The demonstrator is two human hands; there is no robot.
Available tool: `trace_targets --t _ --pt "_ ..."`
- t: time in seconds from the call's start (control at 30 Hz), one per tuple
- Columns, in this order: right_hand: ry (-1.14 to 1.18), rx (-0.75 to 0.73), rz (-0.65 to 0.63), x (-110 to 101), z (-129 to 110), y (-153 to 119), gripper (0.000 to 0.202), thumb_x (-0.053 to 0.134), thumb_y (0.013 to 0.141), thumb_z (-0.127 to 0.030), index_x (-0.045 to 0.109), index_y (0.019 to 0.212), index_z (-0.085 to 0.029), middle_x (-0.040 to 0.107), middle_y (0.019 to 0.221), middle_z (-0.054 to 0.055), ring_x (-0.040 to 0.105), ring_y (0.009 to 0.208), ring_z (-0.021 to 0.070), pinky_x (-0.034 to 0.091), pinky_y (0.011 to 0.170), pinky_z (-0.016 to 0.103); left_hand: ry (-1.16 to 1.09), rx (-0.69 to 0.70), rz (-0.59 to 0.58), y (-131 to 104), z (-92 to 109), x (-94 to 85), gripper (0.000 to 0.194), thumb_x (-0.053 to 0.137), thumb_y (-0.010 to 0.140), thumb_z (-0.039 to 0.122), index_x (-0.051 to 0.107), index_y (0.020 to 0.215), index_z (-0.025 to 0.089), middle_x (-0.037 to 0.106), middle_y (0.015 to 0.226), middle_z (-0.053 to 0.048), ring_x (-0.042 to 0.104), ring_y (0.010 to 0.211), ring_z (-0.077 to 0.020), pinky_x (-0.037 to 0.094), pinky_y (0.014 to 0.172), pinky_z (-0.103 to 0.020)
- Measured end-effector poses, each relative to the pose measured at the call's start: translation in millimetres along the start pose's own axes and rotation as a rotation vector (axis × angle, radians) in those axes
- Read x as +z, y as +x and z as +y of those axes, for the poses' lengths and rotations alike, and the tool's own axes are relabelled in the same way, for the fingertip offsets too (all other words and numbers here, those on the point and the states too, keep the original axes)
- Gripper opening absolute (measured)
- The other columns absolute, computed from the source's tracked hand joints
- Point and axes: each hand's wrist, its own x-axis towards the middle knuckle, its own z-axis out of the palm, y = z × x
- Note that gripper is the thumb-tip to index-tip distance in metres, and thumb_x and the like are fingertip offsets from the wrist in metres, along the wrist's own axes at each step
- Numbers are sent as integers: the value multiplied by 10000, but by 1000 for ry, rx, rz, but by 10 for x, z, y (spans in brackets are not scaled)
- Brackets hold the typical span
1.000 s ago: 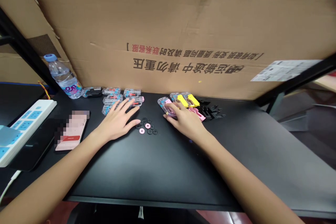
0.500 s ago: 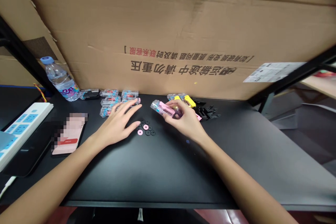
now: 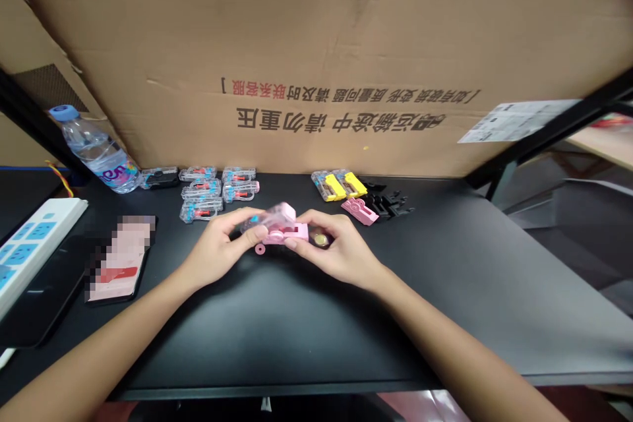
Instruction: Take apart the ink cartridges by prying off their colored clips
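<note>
— Holding anything now?
— Yes: both the left hand [image 3: 217,247] and right hand [image 3: 336,250] now grasp the pink-and-clear piece [image 3: 279,227], lifted from its pile a second ago to table [image 3: 297,316] centre, above a pink washer [image 3: 260,249].

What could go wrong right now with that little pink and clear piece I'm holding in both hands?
Both hands, left hand and right hand, pinch the pink and clear part just above the black table. A slip might drop it onto the pink washer below and scatter it. The water bottle leans close to the power strip; a knock could possibly wet it.
</note>
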Motion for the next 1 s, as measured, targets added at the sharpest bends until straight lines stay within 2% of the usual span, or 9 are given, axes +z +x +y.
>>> trace_targets --t 0.2,0.33,0.43,0.53,0.63,0.7,0.8,0.9,1.0 --pt "61 10 -26 30 -47 -6 297 755 963 -462 691 897 -180 544 638 -58 325 524 82 256 514 253 -344 -32 43 4 -16 1 397 725 1002 550 764 1137 178 811 1199 -113 772 1070 -247 592 957 -341" --pt "10 4 -27 17 -43 -5 295 782 944 -462 741 957 -171 618 699 -28 373 549 90 301 529 253 -182 -29 -9 -33 -16 -10 378 898 862 448 692 1032 181 824 1138 -110 789 1014 -239 613 912 -341" --pt "-35 -50 -15 -26 -16 3 255 771 955 -436 759 1027 -192 733 931 43 506 638 122 402 585 269 -92 -23 -65 -45 -12 -9 385 938 806 363 605 903 197 839 1107 -104 808 954 -229 627 847 -336" --pt "-3 -71 117 -63 18 2 216 663 1017 -415 754 1082 -230 748 1121 88 600 734 168 491 649 313 -2 27 -138 -58 -15 -7 403 940 795 359 570 852 208 844 1076 -100 821 977 -243 619 794 -313" --pt "166 -26 269 -70 52 -5 274 586 1041 -451 741 1016 -227 739 1167 97 588 624 143 531 607 337 97 86 -175 -77 -14 -10 398 930 811 374 565 836 218 834 981 -68 816 1072 -267 601 796 -293" --pt "284 -31 323 -69 62 -8 342 597 1010 -511 734 936 -206 740 1115 97 609 590 139 564 613 356 171 126 -208 -87 -6 -16 372 912 839 376 574 847 222 825 966 -46 815 1062 -250 583 796 -277" --pt "349 -7 309 -79 43 -17 465 569 997 -602 724 827 -197 677 741 41 627 560 168 522 541 323 277 198 -280 -87 21 -23 316 886 880 373 608 879 224 834 1022 -35 807 966 -206 557 787 -265" --pt "304 79 191 -86 -13 -36 515 551 1035 -631 688 783 -203 528 535 -28 499 429 127 361 414 268 304 257 -358 -77 47 -26 275 863 913 377 633 901 226 841 1049 -33 791 897 -188 546 795 -270" --pt "251 94 53 -71 -77 -54 541 548 1055 -659 652 787 -200 515 516 -47 466 405 103 348 419 255 352 266 -402 -71 43 -27 269 856 922 401 654 916 223 831 1005 -33 779 861 -191 528 780 -277"
